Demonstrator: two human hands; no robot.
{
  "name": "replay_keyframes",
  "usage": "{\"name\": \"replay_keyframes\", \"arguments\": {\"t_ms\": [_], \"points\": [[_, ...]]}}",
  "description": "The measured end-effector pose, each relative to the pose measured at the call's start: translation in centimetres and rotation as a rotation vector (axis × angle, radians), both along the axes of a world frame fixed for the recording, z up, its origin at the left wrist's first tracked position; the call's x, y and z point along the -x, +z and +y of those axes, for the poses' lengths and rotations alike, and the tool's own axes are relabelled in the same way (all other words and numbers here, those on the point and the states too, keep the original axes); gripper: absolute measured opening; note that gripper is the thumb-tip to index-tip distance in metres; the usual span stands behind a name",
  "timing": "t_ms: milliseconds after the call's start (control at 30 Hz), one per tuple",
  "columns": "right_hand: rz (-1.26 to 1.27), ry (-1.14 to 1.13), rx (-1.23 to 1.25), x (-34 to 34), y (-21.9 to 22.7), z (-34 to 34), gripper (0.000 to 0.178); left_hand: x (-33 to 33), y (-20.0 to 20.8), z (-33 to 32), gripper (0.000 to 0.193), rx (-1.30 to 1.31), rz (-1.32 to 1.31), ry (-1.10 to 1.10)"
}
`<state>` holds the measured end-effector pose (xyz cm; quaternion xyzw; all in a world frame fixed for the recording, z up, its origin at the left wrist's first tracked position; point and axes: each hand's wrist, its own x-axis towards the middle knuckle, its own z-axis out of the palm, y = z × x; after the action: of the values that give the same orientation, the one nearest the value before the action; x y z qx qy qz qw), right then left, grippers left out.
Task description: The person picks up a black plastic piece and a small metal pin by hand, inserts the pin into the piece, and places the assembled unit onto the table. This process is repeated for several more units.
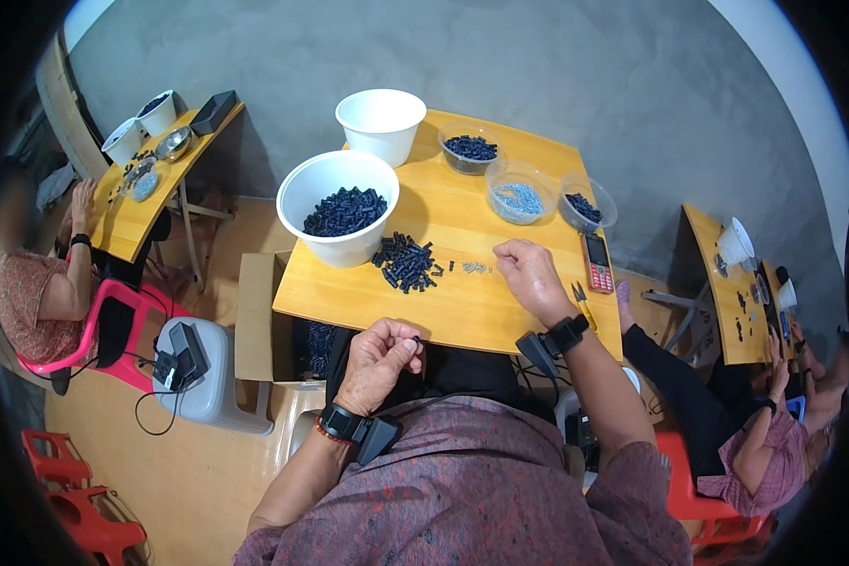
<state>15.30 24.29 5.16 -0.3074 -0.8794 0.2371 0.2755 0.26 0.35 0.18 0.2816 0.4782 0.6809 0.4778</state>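
Observation:
My left hand [375, 366] is just off the table's near edge, thumb and forefinger pinching a small black plastic piece [417, 341]. Over the yellow tabletop, my right hand [535, 281] is closed with its fingers curled; whatever they may hold is hidden. Close to its fingertips lie small silvery metal pieces [476, 268]. Left of these, a loose heap of short black plastic pieces [407, 263] spreads beside a white bucket [292, 193] filled with similar pieces.
Behind stands another white bucket [380, 108]. Clear tubs hold dark pieces [470, 147], light-blue pieces [519, 198] and more dark pieces [583, 208]. A red phone [597, 264] and yellow-handled pliers [583, 304] lie at the right. Other people sit at tables on both sides.

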Motion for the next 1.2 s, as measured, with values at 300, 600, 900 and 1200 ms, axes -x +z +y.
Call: {"name": "replay_keyframes", "arguments": {"t_ms": [300,600,900,1200], "points": [[-0.207,0.025,-0.134,1.0,-0.1,0.0,0.008,0.4,0.1,0.0,0.008,0.015,-0.002,0.035],[-0.32,0.049,-0.229,1.1,-0.6,-0.6,0.014,0.3,0.2,-0.1,0.009,-0.017,-0.07,0.03],[0.302,0.321,0.671,2.1,1.7,-7.2,0.008,0.3,-0.3,0.1,0.009,-0.056,-0.123,0.03],[0.275,0.47,0.72,3.6,0.1,-10.5,0.006,0.5,0.3,-0.1,0.011,-0.053,-0.13,0.029]]}}
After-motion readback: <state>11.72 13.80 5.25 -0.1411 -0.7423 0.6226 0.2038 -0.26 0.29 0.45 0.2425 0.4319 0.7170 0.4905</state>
